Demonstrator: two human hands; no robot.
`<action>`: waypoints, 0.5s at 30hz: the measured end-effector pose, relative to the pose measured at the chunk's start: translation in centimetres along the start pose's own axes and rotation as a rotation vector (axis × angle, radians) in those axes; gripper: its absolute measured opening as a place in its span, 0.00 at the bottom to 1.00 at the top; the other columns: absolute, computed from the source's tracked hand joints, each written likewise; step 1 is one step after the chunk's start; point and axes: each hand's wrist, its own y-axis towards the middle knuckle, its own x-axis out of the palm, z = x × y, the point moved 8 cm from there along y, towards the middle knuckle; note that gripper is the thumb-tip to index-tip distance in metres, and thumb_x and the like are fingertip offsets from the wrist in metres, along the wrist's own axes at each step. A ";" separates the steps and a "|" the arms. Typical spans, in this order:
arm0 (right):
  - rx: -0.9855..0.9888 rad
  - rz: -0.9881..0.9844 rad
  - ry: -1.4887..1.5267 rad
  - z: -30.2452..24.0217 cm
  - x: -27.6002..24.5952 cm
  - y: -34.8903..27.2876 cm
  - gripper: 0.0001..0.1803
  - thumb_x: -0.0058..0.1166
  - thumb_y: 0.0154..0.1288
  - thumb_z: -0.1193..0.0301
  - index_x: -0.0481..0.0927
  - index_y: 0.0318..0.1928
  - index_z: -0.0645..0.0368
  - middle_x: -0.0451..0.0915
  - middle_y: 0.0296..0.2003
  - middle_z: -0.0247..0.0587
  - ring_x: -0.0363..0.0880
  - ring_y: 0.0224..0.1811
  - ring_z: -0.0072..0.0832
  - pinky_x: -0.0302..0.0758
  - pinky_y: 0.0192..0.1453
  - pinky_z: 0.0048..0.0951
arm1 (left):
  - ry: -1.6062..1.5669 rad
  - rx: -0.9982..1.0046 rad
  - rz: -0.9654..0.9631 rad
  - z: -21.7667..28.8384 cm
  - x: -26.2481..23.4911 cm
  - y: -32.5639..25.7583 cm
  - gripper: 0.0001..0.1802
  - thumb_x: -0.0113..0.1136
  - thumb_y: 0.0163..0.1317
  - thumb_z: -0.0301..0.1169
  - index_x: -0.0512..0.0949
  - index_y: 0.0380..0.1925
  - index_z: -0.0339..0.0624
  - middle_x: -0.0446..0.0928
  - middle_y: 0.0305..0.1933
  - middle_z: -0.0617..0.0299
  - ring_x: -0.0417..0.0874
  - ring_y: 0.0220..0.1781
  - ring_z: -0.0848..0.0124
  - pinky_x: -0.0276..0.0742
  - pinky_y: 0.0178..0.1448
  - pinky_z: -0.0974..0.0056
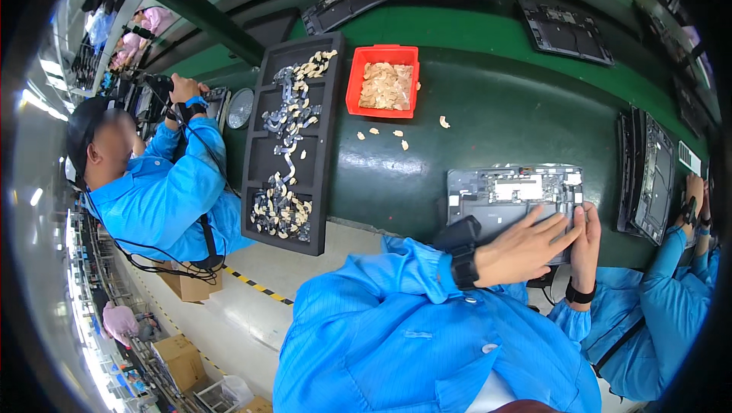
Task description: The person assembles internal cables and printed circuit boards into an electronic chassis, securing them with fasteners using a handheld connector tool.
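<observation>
A dark laptop base (476, 211) with exposed circuit boards lies on the green bench in front of me. My left hand (518, 251) reaches across its lower right part, fingers stretched and spread toward the right edge. Upright at that edge is my right hand (585, 249), its fingers extended and their tips beside the left fingertips. Whether anything small lies between the two hands is hidden. Black bands circle both wrists. Beyond the base stands a red bin (381, 113) filled with small beige pieces, and several loose beige pieces (405, 144) lie near it.
Left of the bin, a black compartment tray (326, 176) holds flex cables and beige-backed parts. Other laptop bases (564, 32) lie along the far side; more stand stacked (648, 176) at right. Co-workers in blue sit at left (168, 199) and right (671, 306).
</observation>
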 end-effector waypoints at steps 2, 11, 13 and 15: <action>-0.057 0.131 -0.024 -1.5 -1.1 0.5 0.11 0.48 0.85 0.65 0.77 0.51 0.59 0.78 0.38 0.25 0.70 0.40 0.13 0.69 0.45 0.18 | -0.014 0.017 0.074 -0.8 -3.3 -0.8 0.43 0.70 0.63 0.44 0.65 0.75 0.42 0.67 0.76 0.45 0.66 0.80 0.55 0.52 0.82 0.37; -0.065 0.054 -0.311 -14.6 6.8 3.2 0.26 0.44 0.86 0.53 0.78 0.65 0.63 0.80 0.55 0.32 0.75 0.56 0.19 0.69 0.58 0.16 | -1.146 -0.562 1.003 -11.2 -11.9 -16.2 0.45 0.64 0.71 0.23 0.47 0.79 0.29 0.68 0.73 0.48 0.71 0.73 0.64 0.69 0.74 0.60; -0.177 -0.319 -0.452 -17.7 11.5 7.2 0.23 0.38 0.87 0.52 0.80 0.46 0.56 0.77 0.38 0.23 0.74 0.41 0.17 0.69 0.44 0.21 | -0.939 -0.573 1.037 -12.0 -11.3 -20.0 0.39 0.58 0.73 0.20 0.51 0.78 0.30 0.73 0.69 0.51 0.76 0.69 0.67 0.71 0.72 0.61; -0.622 -0.396 -0.780 -24.1 19.0 10.8 0.19 0.47 0.83 0.59 0.79 0.42 0.63 0.78 0.34 0.40 0.77 0.37 0.25 0.74 0.44 0.28 | -0.990 -0.576 0.990 -12.5 -10.1 -22.2 0.37 0.57 0.74 0.20 0.52 0.78 0.31 0.73 0.69 0.51 0.77 0.68 0.67 0.71 0.72 0.61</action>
